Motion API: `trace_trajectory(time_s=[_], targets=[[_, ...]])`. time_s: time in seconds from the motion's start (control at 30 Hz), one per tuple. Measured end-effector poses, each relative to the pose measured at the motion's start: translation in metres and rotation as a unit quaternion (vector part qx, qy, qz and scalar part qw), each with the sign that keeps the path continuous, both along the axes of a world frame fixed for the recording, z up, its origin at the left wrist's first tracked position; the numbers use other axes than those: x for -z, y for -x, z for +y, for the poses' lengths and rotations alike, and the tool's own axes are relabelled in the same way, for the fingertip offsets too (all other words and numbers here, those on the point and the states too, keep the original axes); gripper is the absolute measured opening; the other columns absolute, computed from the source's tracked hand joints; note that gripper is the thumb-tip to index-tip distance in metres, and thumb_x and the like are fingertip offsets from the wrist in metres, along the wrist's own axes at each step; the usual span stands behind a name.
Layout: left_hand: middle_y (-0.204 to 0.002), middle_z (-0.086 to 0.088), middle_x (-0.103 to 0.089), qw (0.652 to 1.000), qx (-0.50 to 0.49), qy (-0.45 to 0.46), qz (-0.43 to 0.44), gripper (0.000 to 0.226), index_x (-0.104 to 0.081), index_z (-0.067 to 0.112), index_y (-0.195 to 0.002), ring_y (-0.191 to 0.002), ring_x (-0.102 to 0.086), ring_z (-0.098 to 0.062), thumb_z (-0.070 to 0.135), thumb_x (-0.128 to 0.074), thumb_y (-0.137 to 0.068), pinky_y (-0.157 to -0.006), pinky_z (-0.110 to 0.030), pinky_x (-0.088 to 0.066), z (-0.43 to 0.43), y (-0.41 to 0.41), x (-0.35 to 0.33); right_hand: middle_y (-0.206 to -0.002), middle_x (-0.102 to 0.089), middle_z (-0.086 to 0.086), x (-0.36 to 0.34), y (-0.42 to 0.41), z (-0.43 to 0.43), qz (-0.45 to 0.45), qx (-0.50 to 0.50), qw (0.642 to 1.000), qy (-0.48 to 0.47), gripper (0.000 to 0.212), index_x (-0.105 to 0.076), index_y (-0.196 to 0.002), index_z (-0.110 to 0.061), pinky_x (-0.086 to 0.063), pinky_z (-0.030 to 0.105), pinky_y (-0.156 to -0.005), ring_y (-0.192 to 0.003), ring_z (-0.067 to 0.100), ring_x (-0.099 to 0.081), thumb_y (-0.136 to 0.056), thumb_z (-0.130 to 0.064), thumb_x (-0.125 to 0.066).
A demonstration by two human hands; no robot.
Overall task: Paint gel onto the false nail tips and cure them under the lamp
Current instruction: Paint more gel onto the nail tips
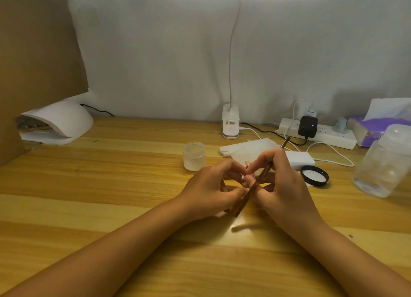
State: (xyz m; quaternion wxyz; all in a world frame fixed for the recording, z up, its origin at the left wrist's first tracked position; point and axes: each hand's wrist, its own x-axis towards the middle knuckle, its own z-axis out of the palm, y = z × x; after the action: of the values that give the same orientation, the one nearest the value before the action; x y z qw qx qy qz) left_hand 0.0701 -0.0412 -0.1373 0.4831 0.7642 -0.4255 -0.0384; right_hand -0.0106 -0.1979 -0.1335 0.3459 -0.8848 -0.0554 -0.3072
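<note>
Both forearms reach in from the lower corners; the left hand (pixel 209 192) curls its fingers round a wooden stick (pixel 243 204) bearing pink nail tips (pixel 243 178); the right hand (pixel 287 185) pinches a brush (pixel 285 143) just above them, at frame centre; an open jar (pixel 194 155) stands just behind; its lid (pixel 314 176) lies to the right; the curing lamp (pixel 60 121) sits at the left edge of the wooden table (pixel 111 185); grey wall behind.

Over the pale striped wooden table (pixel 111 185), the left hand (pixel 209 192) pinches small pale pink false nail tips (pixel 246 163), and the right hand (pixel 282 185) grips a thin brown brush (pixel 244 202) slanted between both hands. An open frosted glass jar (pixel 194 155) stands just behind the left hand, and a white domed curing lamp (pixel 64 118) sits far left.
</note>
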Motion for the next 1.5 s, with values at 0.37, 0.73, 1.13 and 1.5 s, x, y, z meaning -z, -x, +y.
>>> trace_trajectory(time_s=[0.37,0.73,1.13,1.5], targets=[[-0.088,0.015,-0.064,1.000,-0.015,-0.001,-0.028,0.007,-0.065,0.025,-0.093,-0.057,-0.056,0.008,0.020,-0.069,-0.090,-0.051,-0.011,-0.039,0.000,-0.001,0.000,-0.090,-0.058,-0.016,0.004,-0.001,0.000,0.003,-0.001,1.000,0.027,0.044,-0.040,-0.103,-0.024,-0.057,0.018,-0.070,-0.083,-0.001,-0.065,-0.081,-0.009,-0.076],[-0.092,0.017,-0.065,0.992,-0.074,-0.052,-0.093,0.018,-0.064,0.037,-0.088,-0.067,-0.053,0.014,0.019,-0.067,-0.088,-0.056,-0.006,-0.034,0.002,0.001,-0.002,-0.072,-0.054,-0.009,0.003,0.002,-0.004,0.021,0.117,0.989,0.093,0.039,-0.034,-0.097,-0.030,-0.052,0.043,-0.051,-0.060,0.015,-0.057,-0.083,-0.013,-0.067],[-0.091,0.017,-0.069,0.991,-0.095,-0.072,-0.067,0.011,-0.069,0.036,-0.090,-0.066,-0.055,0.009,0.026,-0.071,-0.088,-0.061,-0.010,-0.036,0.002,-0.005,0.002,-0.086,-0.061,-0.006,0.002,-0.001,-0.006,0.072,0.070,0.994,0.037,0.026,-0.039,-0.096,-0.027,-0.054,0.046,-0.065,-0.076,0.016,-0.062,-0.090,-0.018,-0.062],[-0.090,0.020,-0.068,0.981,-0.164,-0.076,-0.075,0.006,-0.065,0.036,-0.092,-0.089,-0.064,0.002,0.030,-0.066,-0.091,-0.079,-0.036,-0.056,0.004,-0.006,0.002,-0.079,-0.063,-0.004,-0.007,0.001,0.015,0.034,-0.051,0.981,-0.186,0.013,-0.043,-0.103,-0.029,-0.056,0.035,-0.063,-0.067,0.016,-0.064,-0.099,-0.042,-0.040]])
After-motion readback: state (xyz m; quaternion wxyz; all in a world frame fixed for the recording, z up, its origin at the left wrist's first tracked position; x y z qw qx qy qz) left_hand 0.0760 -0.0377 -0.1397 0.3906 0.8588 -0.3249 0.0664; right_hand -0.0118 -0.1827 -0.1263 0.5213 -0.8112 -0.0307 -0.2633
